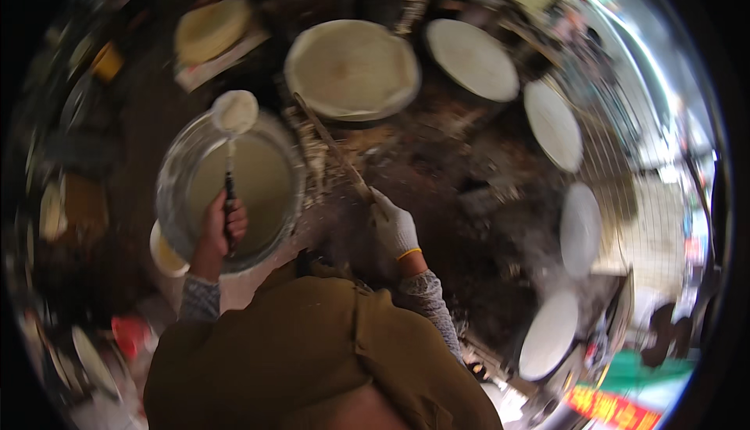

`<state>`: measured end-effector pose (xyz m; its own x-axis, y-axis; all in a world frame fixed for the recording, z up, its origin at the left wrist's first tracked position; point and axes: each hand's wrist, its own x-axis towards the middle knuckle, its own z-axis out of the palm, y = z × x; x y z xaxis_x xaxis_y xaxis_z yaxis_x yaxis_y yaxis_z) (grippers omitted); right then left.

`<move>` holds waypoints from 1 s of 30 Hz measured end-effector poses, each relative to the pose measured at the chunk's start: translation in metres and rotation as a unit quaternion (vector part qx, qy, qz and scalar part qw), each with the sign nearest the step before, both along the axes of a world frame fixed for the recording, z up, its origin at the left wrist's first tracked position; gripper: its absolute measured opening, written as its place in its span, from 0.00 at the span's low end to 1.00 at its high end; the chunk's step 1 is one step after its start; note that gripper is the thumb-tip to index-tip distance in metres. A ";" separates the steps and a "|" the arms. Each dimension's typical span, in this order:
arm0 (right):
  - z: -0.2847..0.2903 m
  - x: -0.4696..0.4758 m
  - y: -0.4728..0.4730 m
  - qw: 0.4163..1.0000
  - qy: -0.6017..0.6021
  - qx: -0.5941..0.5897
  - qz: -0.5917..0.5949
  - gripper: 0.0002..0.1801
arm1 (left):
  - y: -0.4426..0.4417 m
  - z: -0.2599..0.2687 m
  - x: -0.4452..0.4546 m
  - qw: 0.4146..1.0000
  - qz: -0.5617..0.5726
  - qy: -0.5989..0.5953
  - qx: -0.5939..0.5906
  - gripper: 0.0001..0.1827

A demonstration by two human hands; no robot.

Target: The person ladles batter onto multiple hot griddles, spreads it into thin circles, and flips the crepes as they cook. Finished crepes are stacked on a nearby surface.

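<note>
My bare left hand (225,224) grips the dark handle of a ladle (235,111), its bowl coated with pale batter. The ladle is held above a large metal basin (170,172) of pale, creamy batter (252,178). In a white knitted glove, my right hand (391,220) closes around the near end of a wooden stick (331,143). That stick slants away to the left, its far end by the rim of a round griddle. A thin pale flatbread (351,70) covers this griddle, its edges lifting slightly.
More round griddles curve off to the right, including a pale one (471,58) and another (554,125). Steam drifts near the griddle (548,336) at lower right. A stack of flatbreads (212,28) lies at upper left. A red container (130,336) stands at lower left.
</note>
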<state>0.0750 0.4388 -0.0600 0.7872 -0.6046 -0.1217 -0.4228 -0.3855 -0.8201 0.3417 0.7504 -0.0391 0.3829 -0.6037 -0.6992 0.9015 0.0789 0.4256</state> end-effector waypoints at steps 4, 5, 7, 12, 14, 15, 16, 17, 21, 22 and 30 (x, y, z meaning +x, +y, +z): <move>-0.017 0.088 0.016 0.973 0.165 -0.085 0.138 0.20 | 0.033 -0.083 0.024 0.984 0.062 -0.007 0.168 0.27; -0.018 0.101 0.021 0.965 0.174 -0.106 0.166 0.20 | 0.041 -0.106 0.019 0.975 0.069 -0.023 0.210 0.27; -0.026 0.128 0.031 0.933 0.251 -0.128 0.224 0.19 | 0.050 -0.159 0.004 0.959 0.058 -0.084 0.263 0.28; -0.062 0.198 0.066 0.876 0.334 -0.156 0.311 0.17 | 0.056 -0.252 -0.006 0.903 0.057 -0.171 0.390 0.30; -0.081 0.218 0.082 0.860 0.351 -0.185 0.321 0.17 | 0.057 -0.268 0.005 0.851 -0.005 -0.186 0.491 0.32; -0.089 0.226 0.087 0.854 0.331 -0.184 0.356 0.17 | 0.057 -0.272 0.012 0.822 -0.026 -0.217 0.526 0.32; -0.096 0.233 0.092 0.851 0.308 -0.195 0.379 0.16 | 0.058 -0.274 0.019 0.782 -0.043 -0.259 0.565 0.32; -0.102 0.239 0.093 0.834 0.303 -0.189 0.420 0.16 | 0.058 -0.274 0.028 0.752 -0.068 -0.277 0.594 0.33; -0.118 0.253 0.093 0.899 0.257 -0.157 0.317 0.16 | 0.059 -0.270 0.049 0.696 -0.077 -0.249 0.669 0.35; -0.121 0.252 0.093 0.906 0.258 -0.166 0.292 0.15 | 0.056 -0.270 0.048 0.764 -0.074 -0.216 0.603 0.32; -0.138 0.189 0.107 0.922 0.196 -0.045 0.331 0.16 | 0.031 -0.233 0.051 0.910 0.246 0.332 -0.046 0.23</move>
